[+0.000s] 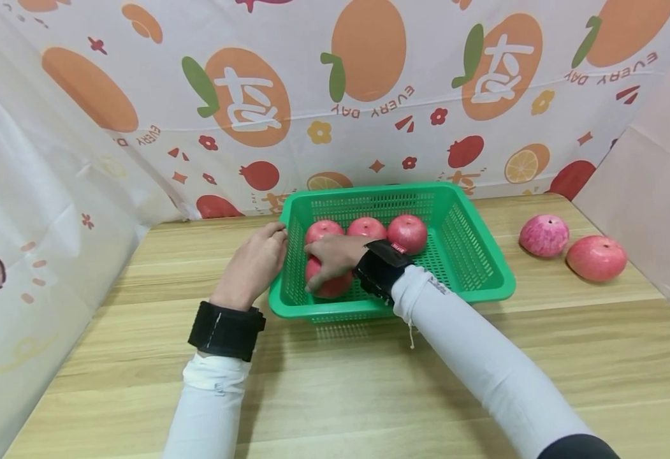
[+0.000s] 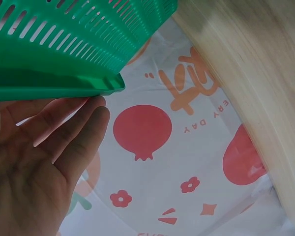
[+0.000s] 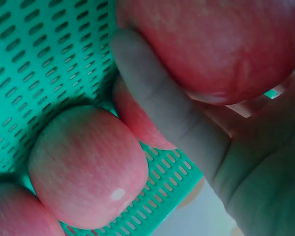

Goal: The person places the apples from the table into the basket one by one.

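A green plastic basket (image 1: 478,296) with slotted walls stands on the table. Inside its left front part, my right hand (image 1: 337,255) grips a red apple (image 1: 330,287) from above. The right wrist view shows my thumb (image 3: 162,98) along the side of this apple (image 3: 221,44). Three more apples sit in a row behind it: a left one (image 1: 324,231), a middle one (image 1: 367,227) and a right one (image 1: 407,233). My left hand (image 1: 257,261) touches the basket's left rim. From below, its fingers (image 2: 81,140) lie fairly straight, tips against the rim (image 2: 54,92).
Two more fruits lie on the table right of the basket: a mottled pink apple (image 1: 544,236) and a redder apple (image 1: 597,258). A fruit-printed sheet (image 1: 312,76) hangs close behind the basket, and pale sheeting (image 1: 30,210) borders the table (image 1: 335,395) at left.
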Available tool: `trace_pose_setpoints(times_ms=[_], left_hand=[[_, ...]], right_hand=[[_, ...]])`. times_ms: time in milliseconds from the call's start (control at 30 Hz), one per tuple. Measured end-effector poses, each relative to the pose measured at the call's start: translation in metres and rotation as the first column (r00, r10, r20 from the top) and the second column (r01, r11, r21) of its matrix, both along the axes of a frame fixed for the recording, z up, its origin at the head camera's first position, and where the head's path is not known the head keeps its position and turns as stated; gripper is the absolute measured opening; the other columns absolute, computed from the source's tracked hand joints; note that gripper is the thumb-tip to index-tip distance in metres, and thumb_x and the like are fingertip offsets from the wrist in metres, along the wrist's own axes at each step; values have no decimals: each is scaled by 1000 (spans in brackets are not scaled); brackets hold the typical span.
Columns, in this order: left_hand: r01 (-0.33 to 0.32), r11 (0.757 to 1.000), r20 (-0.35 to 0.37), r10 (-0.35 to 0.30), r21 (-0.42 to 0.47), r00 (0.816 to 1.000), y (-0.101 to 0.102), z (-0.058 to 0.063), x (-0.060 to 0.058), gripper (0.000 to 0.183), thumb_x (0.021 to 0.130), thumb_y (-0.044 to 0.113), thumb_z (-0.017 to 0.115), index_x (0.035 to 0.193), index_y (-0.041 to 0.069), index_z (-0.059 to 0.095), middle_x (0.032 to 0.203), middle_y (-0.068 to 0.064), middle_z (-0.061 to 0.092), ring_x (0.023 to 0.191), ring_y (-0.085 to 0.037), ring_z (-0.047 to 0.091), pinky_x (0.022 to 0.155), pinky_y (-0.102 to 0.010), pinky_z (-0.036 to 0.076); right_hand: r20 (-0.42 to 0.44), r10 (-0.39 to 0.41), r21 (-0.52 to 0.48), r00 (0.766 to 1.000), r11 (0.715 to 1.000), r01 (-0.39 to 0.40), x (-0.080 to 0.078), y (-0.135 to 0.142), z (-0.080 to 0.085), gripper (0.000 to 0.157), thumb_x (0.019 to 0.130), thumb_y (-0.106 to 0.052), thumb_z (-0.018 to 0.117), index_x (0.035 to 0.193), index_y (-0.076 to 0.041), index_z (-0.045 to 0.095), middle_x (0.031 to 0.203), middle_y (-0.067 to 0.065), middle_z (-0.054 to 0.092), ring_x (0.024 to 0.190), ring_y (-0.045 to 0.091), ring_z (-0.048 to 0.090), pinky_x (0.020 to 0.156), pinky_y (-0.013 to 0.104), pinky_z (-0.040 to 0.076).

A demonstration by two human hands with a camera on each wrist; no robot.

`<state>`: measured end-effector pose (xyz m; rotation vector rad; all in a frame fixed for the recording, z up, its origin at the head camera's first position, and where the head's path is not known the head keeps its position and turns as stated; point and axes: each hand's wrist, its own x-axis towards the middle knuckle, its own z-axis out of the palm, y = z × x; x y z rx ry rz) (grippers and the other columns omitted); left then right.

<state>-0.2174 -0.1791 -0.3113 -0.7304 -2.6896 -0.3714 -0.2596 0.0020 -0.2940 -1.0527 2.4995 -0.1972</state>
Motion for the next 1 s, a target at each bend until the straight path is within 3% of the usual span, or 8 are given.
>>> trace_pose_setpoints(times_ms=[433, 500, 600, 700, 1000], left_hand=[[0, 1000, 2, 0, 3, 1000, 0, 0, 0, 24, 100, -4, 58, 117, -19, 64, 129, -33, 59, 119, -46, 60, 98, -54, 51], [0, 1000, 2, 0, 4, 1000, 0, 0, 0, 24, 99, -4, 58, 117, -19, 64, 128, -34, 59, 118, -47, 60, 98, -55, 51], [0, 1000, 3, 0, 6, 1000, 0, -1, -1, 25, 99, -4, 59, 117, -19, 64, 129, -34, 59, 118, -46, 60, 98, -54, 51], [3, 1000, -4, -3, 6, 1000, 0, 0, -2, 25, 99, -3, 59, 118, -19, 64, 129, -33, 59, 118, -46, 60, 98, -54, 51], [22, 1000, -42, -22, 6, 999, -2, -1, -1, 23, 98, -4, 60, 116, -19, 65, 124, -32, 61, 114, -45, 62, 97, -53, 53]], right_hand=[[45, 1, -49, 999, 999, 1, -2, 4, 2, 62, 89, -35, 80, 139, -4, 58, 125, 6, 62, 109, 16, 55, 94, 28, 49], [53, 4, -65, 999, 998, 0, -2, 5, 3, 56, 88, -31, 81, 132, -2, 61, 114, 6, 63, 99, 16, 55, 86, 26, 49], [74, 5, -94, 997, 996, 2, -3, 7, 5, 35, 88, -27, 81, 108, -3, 65, 90, 2, 55, 81, 14, 49, 70, 24, 43], [75, 8, -110, 997, 994, 0, -5, 9, 6, 31, 88, -25, 82, 88, -7, 57, 76, -1, 43, 71, 13, 40, 63, 24, 35], [18, 38, -85, 999, 996, -37, 0, 4, 3, 33, 85, -24, 85, 85, -7, 56, 75, -2, 46, 70, 11, 42, 62, 22, 35]])
